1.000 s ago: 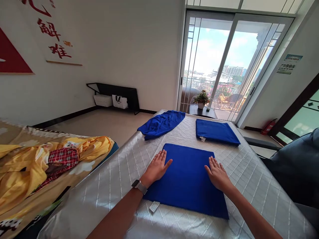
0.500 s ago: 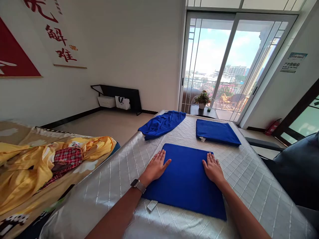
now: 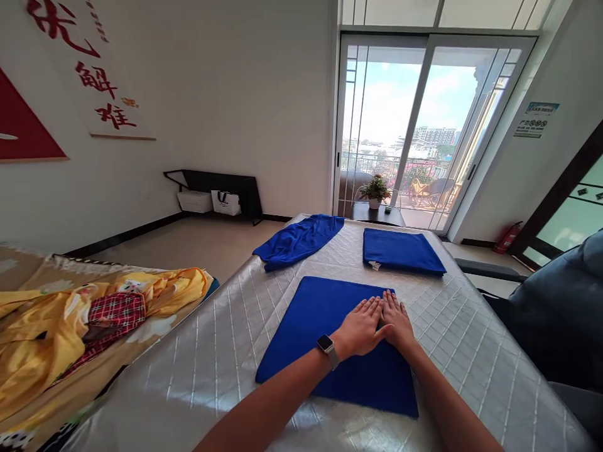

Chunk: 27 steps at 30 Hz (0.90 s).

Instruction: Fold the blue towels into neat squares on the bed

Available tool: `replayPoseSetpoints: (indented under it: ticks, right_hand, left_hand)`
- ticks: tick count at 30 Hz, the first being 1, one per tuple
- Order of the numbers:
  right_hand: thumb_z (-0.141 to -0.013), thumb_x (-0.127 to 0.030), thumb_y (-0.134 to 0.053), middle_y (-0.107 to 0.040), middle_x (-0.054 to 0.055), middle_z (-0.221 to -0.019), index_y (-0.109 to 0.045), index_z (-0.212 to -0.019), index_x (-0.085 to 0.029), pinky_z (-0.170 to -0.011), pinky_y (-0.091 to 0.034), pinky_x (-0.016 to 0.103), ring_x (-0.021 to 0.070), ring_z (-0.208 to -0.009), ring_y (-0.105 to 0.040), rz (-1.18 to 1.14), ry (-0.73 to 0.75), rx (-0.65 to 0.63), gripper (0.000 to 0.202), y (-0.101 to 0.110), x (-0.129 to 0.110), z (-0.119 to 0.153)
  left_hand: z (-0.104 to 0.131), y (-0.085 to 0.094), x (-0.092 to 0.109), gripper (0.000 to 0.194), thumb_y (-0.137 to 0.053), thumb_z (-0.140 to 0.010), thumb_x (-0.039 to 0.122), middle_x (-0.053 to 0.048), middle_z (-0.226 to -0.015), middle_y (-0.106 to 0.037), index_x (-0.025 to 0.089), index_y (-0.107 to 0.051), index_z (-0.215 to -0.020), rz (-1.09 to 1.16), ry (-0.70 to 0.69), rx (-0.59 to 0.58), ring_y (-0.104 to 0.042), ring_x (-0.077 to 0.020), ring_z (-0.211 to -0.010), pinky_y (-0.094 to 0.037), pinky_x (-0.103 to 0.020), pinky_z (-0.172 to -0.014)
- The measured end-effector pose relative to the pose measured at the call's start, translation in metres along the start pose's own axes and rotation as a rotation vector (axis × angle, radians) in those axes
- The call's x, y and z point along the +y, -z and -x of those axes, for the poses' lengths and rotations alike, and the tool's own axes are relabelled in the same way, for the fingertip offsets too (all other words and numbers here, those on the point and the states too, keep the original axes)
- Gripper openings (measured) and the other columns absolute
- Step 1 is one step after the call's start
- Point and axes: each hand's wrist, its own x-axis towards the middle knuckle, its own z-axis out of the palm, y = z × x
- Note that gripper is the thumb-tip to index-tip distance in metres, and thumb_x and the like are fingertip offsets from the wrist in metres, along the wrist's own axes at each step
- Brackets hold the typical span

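A blue folded cloth (image 3: 301,333) lies flat on the silver quilted bed surface (image 3: 211,351) in front of me. My left hand (image 3: 360,326), with a watch (image 3: 328,349) on its wrist, rests flat on the cloth's right half, fingers stretched out. Beside it my right hand (image 3: 398,320) lies flat near the cloth's far right corner, the two hands touching. Farther off on the right is a folded blue stack of cloth (image 3: 402,251) with a white tag. A crumpled blue cloth (image 3: 299,242) lies at the far left.
Left of the bed, yellow clothing (image 3: 42,333) and a red plaid piece (image 3: 117,312) lie on a patterned cover. A dark bulky object (image 3: 565,314) stands on the right. Beyond the bed are a potted plant (image 3: 375,190), a black low rack (image 3: 221,188) and glass sliding doors.
My left hand has moved right across the cloth, from its left edge to beside my right hand. The right hand has stayed near the right edge. The view has shifted slightly.
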Motion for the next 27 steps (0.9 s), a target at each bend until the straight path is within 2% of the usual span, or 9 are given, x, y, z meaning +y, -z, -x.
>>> replayPoseSetpoints:
  ticks: [3,7,11,17,20,23,27]
  right_hand:
    - [-0.102,-0.031,-0.023,-0.008,0.007,-0.169,-0.018,-0.161,-0.013,-0.124,-0.008,0.041,0.0217,-0.156,-0.004,-0.012,-0.022,0.006,0.062,0.0,0.001,0.0]
    - [-0.103,-0.041,-0.017,-0.011,0.009,-0.169,-0.018,-0.161,-0.009,-0.125,-0.007,0.042,0.0222,-0.156,-0.006,-0.073,-0.044,0.036,0.065,-0.002,-0.001,-0.004]
    - [-0.103,-0.046,-0.014,-0.013,0.01,-0.168,-0.015,-0.16,-0.005,-0.125,-0.005,0.041,0.0211,-0.156,-0.006,-0.123,-0.092,0.049,0.071,-0.005,-0.002,-0.008]
    - [-0.102,-0.049,-0.013,-0.011,0.007,-0.169,-0.013,-0.161,-0.007,-0.125,-0.004,0.04,0.0186,-0.156,-0.004,-0.135,-0.1,0.038,0.072,-0.007,-0.001,-0.009]
    - [-0.103,-0.049,-0.013,-0.012,0.006,-0.169,-0.014,-0.161,-0.008,-0.125,-0.004,0.04,0.0187,-0.156,-0.005,-0.115,-0.101,0.043,0.071,-0.008,0.0,-0.008]
    - [-0.102,-0.049,-0.013,-0.011,0.005,-0.169,-0.013,-0.161,-0.008,-0.125,-0.005,0.04,0.0187,-0.156,-0.005,-0.095,-0.103,0.041,0.071,-0.009,0.0,-0.008]
    - [-0.102,-0.049,-0.013,-0.011,0.006,-0.169,-0.013,-0.161,-0.008,-0.126,-0.006,0.04,0.0188,-0.156,-0.006,-0.08,-0.106,0.038,0.072,-0.009,0.0,-0.009]
  left_hand:
    - [-0.019,-0.018,0.0,0.078,-0.01,-0.103,0.06,-0.017,-0.164,-0.029,0.008,-0.025,-0.159,0.05,0.068,-0.01,-0.023,-0.0245,-0.153,-0.019,-0.042,-0.125]
    - [-0.016,-0.024,-0.024,0.076,-0.008,-0.104,0.058,-0.015,-0.163,-0.031,0.011,-0.024,-0.16,0.059,0.125,0.001,-0.024,-0.0243,-0.153,-0.019,-0.043,-0.125]
    - [0.006,-0.009,-0.06,0.081,-0.011,-0.102,0.065,-0.015,-0.164,-0.03,0.01,-0.027,-0.159,0.008,0.225,-0.006,-0.023,-0.0257,-0.153,-0.019,-0.043,-0.126]
    - [0.049,0.031,-0.137,0.09,-0.01,-0.1,0.069,-0.018,-0.165,-0.025,0.003,-0.028,-0.157,-0.066,0.476,-0.008,-0.021,-0.0276,-0.154,-0.015,-0.045,-0.126]
    - [0.068,0.042,-0.167,0.087,-0.01,-0.101,0.067,-0.019,-0.164,-0.024,0.004,-0.027,-0.158,-0.048,0.568,0.034,-0.023,-0.0274,-0.153,-0.017,-0.046,-0.126]
    - [0.078,0.043,-0.179,0.082,-0.011,-0.102,0.066,-0.017,-0.163,-0.028,0.009,-0.029,-0.158,-0.002,0.546,0.051,-0.027,-0.0264,-0.152,-0.021,-0.045,-0.124]
    - [0.08,0.04,-0.176,0.086,-0.013,-0.1,0.069,-0.017,-0.164,-0.028,0.008,-0.03,-0.158,-0.03,0.533,0.069,-0.027,-0.0273,-0.152,-0.021,-0.045,-0.125]
